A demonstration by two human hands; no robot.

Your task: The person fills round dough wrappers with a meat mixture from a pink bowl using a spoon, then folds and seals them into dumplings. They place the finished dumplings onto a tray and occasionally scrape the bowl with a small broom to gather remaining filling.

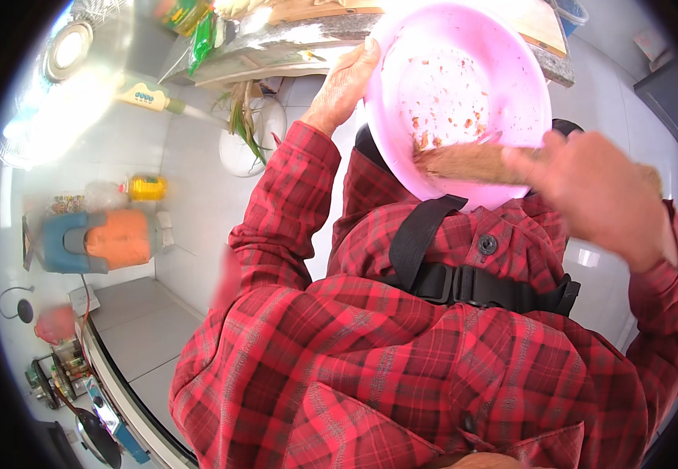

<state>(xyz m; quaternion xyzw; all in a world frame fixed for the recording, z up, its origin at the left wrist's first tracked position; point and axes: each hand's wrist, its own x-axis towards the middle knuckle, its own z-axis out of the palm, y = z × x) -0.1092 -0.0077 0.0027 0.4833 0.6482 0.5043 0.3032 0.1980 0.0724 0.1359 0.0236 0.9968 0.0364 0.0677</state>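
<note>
A pink plastic basin (518, 70) is tilted over my lap, with its inside facing up at me. My left hand (345, 85) grips the basin's left rim, thumb on the upper edge. In my right hand (597, 190), blurred, is a brown fibre brush (468, 163) whose bristle end lies inside the lower part of the basin. Small reddish-brown food scraps (468, 122) are scattered over the bottom, with a clump of them beside the bristles. The part of the brush within my right fist is hidden.
A stone countertop (245, 53) carrying a wooden board (541, 26) runs across the top, a green packet (202, 44) near its left end. Green stalks (242, 117) and a white round lid (268, 120) lie lower left of it. An oil bottle (147, 188) stands at left.
</note>
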